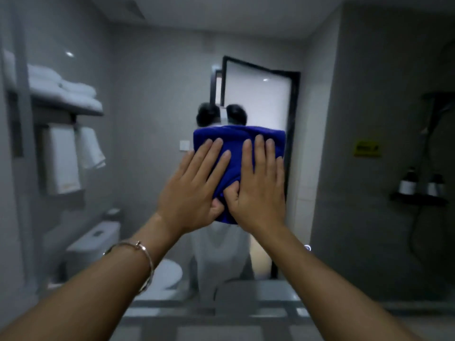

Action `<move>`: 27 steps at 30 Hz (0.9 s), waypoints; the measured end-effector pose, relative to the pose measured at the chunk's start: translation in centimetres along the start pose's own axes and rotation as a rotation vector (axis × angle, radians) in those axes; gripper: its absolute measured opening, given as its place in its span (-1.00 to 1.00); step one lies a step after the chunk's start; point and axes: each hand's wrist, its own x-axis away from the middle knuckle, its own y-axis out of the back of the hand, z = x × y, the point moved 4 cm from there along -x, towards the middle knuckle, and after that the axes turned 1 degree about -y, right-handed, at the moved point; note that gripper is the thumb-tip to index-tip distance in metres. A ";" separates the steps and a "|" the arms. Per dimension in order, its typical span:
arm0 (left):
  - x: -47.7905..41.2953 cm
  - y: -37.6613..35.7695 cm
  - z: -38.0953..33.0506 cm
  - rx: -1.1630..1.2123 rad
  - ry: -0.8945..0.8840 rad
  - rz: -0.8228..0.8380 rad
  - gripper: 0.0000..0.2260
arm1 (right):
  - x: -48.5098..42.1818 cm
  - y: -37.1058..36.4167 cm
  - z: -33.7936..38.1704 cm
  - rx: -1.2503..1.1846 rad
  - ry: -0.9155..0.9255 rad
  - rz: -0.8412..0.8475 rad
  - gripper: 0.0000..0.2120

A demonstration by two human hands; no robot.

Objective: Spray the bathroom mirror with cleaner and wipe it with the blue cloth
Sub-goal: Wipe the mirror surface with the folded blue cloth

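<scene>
The bathroom mirror [152,99] fills almost the whole view and reflects the room behind me. A folded blue cloth [234,141] lies flat against the glass at the centre. My left hand [194,183] presses on its left half with fingers spread and the thumb tucked under the lower edge. My right hand [258,183] presses on its right half, fingers pointing up. A silver bangle [138,257] circles my left wrist. No spray bottle is visible.
In the reflection: a shelf with stacked white towels [61,87] and hanging towels [66,161] on the left, a toilet [98,242] lower left, a black-framed door [261,94] behind a person's reflection, and bottles on a shower shelf [418,195] at right.
</scene>
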 end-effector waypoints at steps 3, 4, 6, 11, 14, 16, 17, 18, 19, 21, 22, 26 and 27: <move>6.7 -1.1 -1.0 -0.018 0.009 0.110 -0.37 | 5.9 -2.1 1.9 -0.028 0.051 0.049 -0.29; 8.7 -1.4 -1.4 -0.025 0.008 0.148 -0.36 | 7.8 -2.7 2.4 -0.039 0.066 0.068 -0.29; 12.1 -1.9 -2.3 -0.029 -0.003 0.230 -0.34 | 11.3 -3.8 3.0 -0.049 0.085 0.118 -0.28; 19.3 -3.0 -5.3 0.023 -0.038 0.376 -0.32 | 19.1 -5.7 3.2 -0.079 0.118 0.240 -0.31; 21.8 -4.1 -7.9 0.015 -0.066 0.466 -0.28 | 22.8 -6.3 2.3 -0.101 0.109 0.263 -0.35; 22.3 -4.9 -9.8 0.004 -0.101 0.503 -0.28 | 24.7 -6.5 0.9 -0.106 0.086 0.266 -0.36; 22.2 -5.1 -10.9 0.002 -0.126 0.506 -0.29 | 25.5 -6.5 -0.1 -0.097 0.075 0.268 -0.35; 21.8 -5.4 -12.1 0.009 -0.153 0.504 -0.30 | 26.3 -6.5 -1.2 -0.086 0.063 0.274 -0.34; 21.4 -5.6 -13.4 0.027 -0.178 0.497 -0.31 | 27.1 -6.4 -2.4 -0.077 0.053 0.286 -0.34; 20.1 -6.2 -16.1 0.065 -0.211 0.476 -0.30 | 28.0 -5.8 -5.3 -0.059 0.036 0.307 -0.34; 19.3 -6.7 -17.5 0.075 -0.224 0.464 -0.28 | 28.2 -5.3 -7.0 -0.045 0.030 0.310 -0.35; 13.6 -8.8 -23.8 0.055 -0.291 0.420 -0.28 | 27.4 -2.5 -15.3 0.036 -0.019 0.299 -0.36; 11.5 -9.1 -25.5 0.027 -0.310 0.410 -0.30 | 26.9 -1.7 -17.6 0.048 -0.043 0.297 -0.36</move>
